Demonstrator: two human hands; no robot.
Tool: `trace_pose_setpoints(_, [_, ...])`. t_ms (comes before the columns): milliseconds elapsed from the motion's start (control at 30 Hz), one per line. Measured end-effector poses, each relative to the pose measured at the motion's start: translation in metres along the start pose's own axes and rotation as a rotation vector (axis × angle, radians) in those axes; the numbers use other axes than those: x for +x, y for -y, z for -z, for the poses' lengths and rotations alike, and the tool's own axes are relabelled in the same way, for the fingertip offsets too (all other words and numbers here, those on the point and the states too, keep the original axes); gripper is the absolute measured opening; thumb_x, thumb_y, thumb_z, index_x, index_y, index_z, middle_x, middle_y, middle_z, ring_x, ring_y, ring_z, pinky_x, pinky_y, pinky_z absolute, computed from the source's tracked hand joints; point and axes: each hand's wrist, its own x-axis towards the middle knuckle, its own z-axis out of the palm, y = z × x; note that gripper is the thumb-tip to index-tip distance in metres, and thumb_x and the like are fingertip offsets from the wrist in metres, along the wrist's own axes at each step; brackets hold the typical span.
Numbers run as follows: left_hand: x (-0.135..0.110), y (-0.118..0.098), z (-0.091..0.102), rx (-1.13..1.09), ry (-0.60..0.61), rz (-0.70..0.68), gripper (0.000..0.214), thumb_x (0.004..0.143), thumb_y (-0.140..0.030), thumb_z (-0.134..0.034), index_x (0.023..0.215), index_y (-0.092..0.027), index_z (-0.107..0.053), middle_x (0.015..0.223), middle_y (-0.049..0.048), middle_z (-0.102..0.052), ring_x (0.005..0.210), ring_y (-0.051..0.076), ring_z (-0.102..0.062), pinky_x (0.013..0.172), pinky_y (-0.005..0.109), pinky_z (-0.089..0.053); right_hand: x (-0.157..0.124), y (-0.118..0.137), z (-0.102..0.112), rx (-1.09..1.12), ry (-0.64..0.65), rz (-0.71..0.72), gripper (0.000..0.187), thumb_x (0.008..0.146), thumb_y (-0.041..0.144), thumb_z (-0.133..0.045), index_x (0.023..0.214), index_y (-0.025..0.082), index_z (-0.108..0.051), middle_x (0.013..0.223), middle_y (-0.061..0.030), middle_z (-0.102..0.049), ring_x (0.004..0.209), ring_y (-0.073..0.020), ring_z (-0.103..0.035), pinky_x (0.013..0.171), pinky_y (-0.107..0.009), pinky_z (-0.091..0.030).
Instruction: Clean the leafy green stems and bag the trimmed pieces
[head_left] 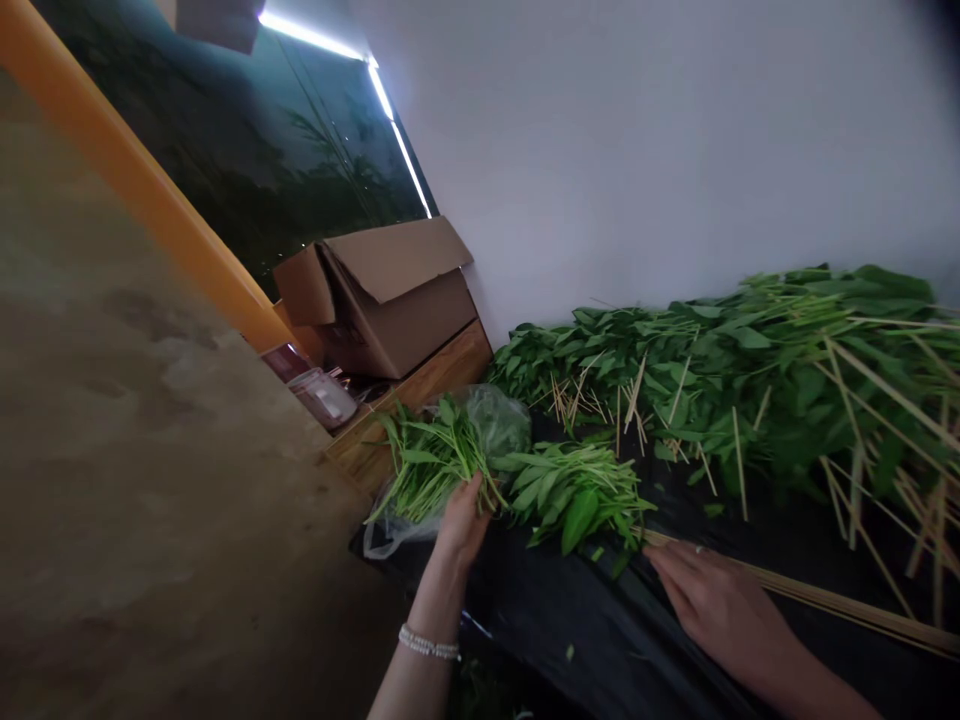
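Observation:
My left hand [463, 522] is closed round the stems of some leafy greens at the right side of a loose pile [427, 455], which lies on a clear plastic bag [386, 535]. Right of it, a bunch of cut greens [577, 490] rests on the black sheet [555, 610]. My right hand [712, 605] lies over a bundle of thin wooden sticks [847, 597], its fingers together at the end nearest the bunch. The palm side and the exact grip on the sticks are hidden.
Along the white wall lies a long heap of leafy greens [750, 350] with several sticks [855, 480] poking out toward me. An open cardboard box [405, 300] stands on a wooden ledge [442, 375] at the back left. A clear plastic container [322, 397] sits beside it.

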Motion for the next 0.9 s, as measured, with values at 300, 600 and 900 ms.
trace_pose_setpoints(300, [-0.014, -0.013, 0.029, 0.627, -0.086, -0.302, 0.042, 0.065, -0.055, -0.071, 0.07, -0.013, -0.068, 0.059, -0.0005, -0.058, 0.059, 0.014, -0.054, 0.055, 0.023, -0.039, -0.001, 0.003, -0.001, 0.039, 0.007, -0.008, 0.035, 0.092, 0.012, -0.035, 0.092, 0.019, -0.069, 0.085, -0.007, -0.072, 0.073, -0.02, -0.068, 0.07, -0.034, -0.051])
trace_pose_setpoints(600, [-0.061, -0.025, -0.025, 0.134, -0.041, -0.321, 0.046, 0.076, -0.052, -0.067, 0.103, -0.016, -0.069, 0.064, -0.0036, -0.052, 0.056, 0.007, -0.043, 0.052, 0.017, -0.032, 0.004, 0.006, 0.005, 0.126, -0.055, -0.097, 0.027, 0.096, 0.019, -0.039, 0.098, 0.02, -0.066, 0.089, -0.0067, -0.072, 0.078, -0.021, -0.068, 0.071, -0.035, -0.051])
trace_pose_setpoints(900, [-0.118, 0.026, -0.135, 0.194, 0.525, -0.093, 0.037, 0.081, -0.047, -0.065, 0.089, -0.012, -0.069, 0.065, 0.0011, -0.059, 0.058, 0.01, -0.053, 0.053, 0.02, -0.038, 0.018, -0.007, 0.031, -0.004, -0.364, -0.11, 0.068, 0.09, 0.008, -0.056, 0.15, 0.022, -0.028, 0.105, -0.0094, -0.067, 0.091, -0.0198, -0.065, 0.081, -0.031, -0.052])
